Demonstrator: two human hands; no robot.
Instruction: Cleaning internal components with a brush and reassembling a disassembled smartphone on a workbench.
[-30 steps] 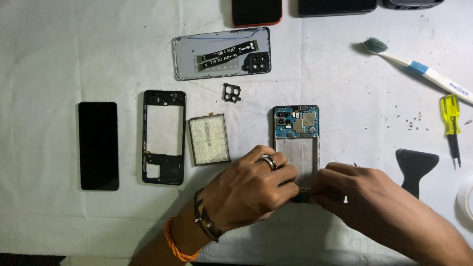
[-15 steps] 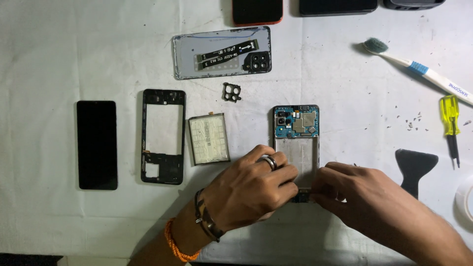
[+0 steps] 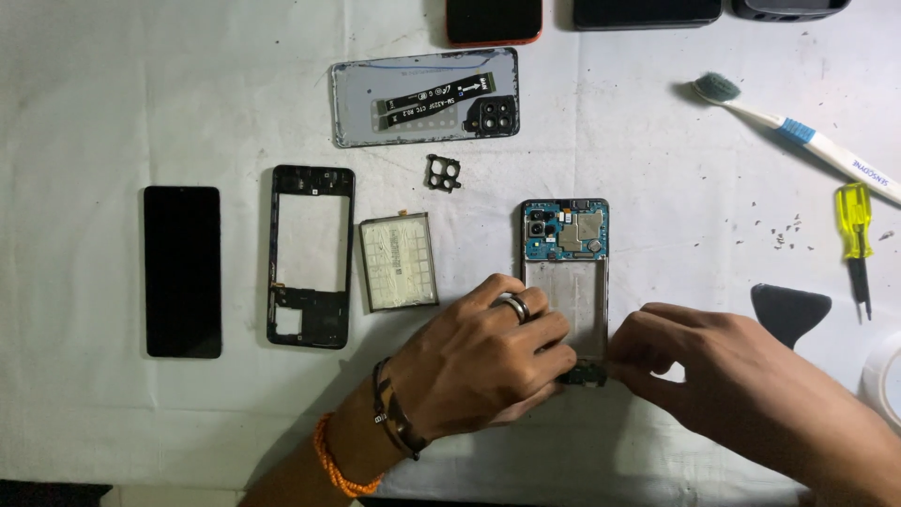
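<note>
With the screen point(image 3: 182, 271), frame point(image 3: 311, 256), battery point(image 3: 399, 261) and back cover point(image 3: 424, 96) already laid out on the counter point(image 3: 113, 103), the left hand point(image 3: 479, 361) and right hand point(image 3: 699, 366) pinch the small board point(image 3: 584, 376) at the gutted phone's point(image 3: 566, 272) bottom end near the counter's front edge, its blue top board seemingly left.

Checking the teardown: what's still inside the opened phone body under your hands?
In the opened phone body: a blue circuit board on top, bare tray below. Left hand and right hand cover most of the bottom end, only a small board showing.
</note>
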